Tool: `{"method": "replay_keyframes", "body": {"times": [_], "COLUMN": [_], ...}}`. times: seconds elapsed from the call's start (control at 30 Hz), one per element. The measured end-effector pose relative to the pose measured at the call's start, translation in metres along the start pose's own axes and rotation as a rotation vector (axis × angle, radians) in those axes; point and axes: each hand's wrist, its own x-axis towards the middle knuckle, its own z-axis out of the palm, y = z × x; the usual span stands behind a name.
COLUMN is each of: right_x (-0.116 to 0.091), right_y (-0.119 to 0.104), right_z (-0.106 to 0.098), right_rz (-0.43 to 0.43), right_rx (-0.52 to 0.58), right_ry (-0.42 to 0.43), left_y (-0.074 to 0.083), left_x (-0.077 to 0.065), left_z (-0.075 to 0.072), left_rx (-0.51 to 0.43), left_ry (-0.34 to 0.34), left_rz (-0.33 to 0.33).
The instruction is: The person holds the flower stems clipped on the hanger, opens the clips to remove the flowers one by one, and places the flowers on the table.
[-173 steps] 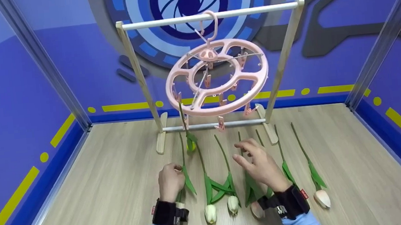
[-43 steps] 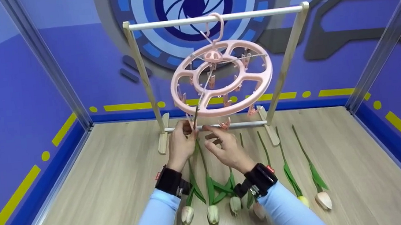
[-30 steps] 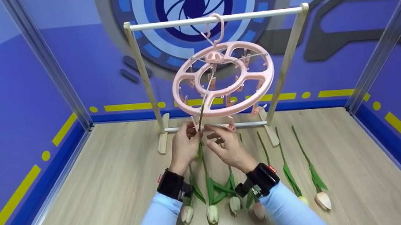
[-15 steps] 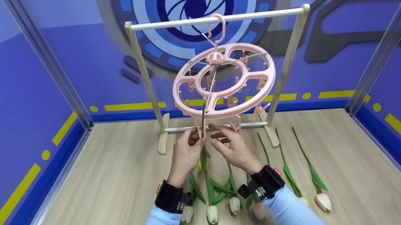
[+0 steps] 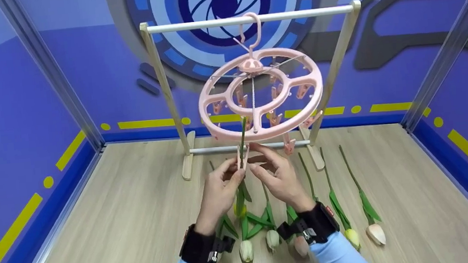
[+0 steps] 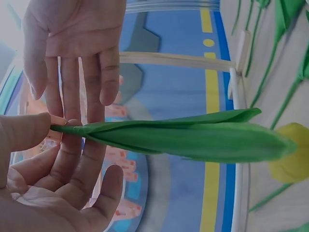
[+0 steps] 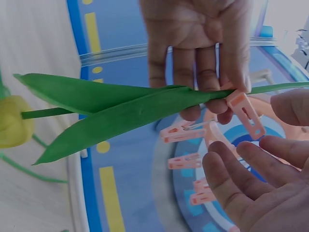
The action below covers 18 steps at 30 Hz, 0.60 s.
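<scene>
In the head view my left hand [image 5: 221, 190] pinches the stem of a yellow tulip [image 6: 289, 153] together with the end of a pink clothespin [image 7: 247, 115]. The tulip hangs head down, its green leaves [image 7: 125, 113] below the hand and its stem end rising past the ring. My right hand [image 5: 279, 178] is held just right of the clothespin, fingers extended and thumb apart. In the right wrist view its fingertips are close to the clothespin's tail; whether they touch is unclear. The pink round clip hanger [image 5: 260, 135] hangs above both hands.
The hanger hooks over a rack [image 5: 300, 14] with wooden sides. More clothespins [image 5: 289, 145] dangle from it. Several tulips lie on the table, including a white one [image 5: 246, 251], a yellow one [image 5: 352, 239] and a pale pink one [image 5: 376, 233]. Blue walls enclose the table.
Earlier the left hand was at a tulip on the table. Both hands came up to the hanging yellow tulip, the left taking its stem. Since then the tulip has shifted right and the hanger has turned.
</scene>
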Motion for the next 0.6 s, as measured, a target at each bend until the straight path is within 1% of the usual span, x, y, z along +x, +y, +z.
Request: {"method": "replay_keyframes", "body": {"times": [0.1, 0.23, 0.37, 0.43, 0.6], "right_x": [-0.002, -0.006, -0.01, -0.011, -0.015], "right_y": [-0.002, -0.004, -0.003, -0.003, -0.002], "right_z": [-0.002, -0.003, -0.005, -0.006, -0.009], "right_rz": [-0.007, -0.001, -0.016, -0.026, -0.05], "right_rx": [0.008, 0.032, 0.073, 0.087, 0.104], "right_ry": [-0.003, -0.023, -0.04, -0.041, -0.028], "left_y": [0.003, 0.006, 0.008, 0.008, 0.007], "left_x": [-0.004, -0.01, -0.014, -0.015, -0.014], "left_z": [0.002, 0.004, 0.005, 0.006, 0.009], "left_rx": [-0.019, -0.03, -0.042, -0.046, -0.041], "left_ry": [-0.007, -0.001, 0.003, -0.001, -0.01], "left_rz": [0.003, 0.009, 0.003, -0.003, 0.007]}}
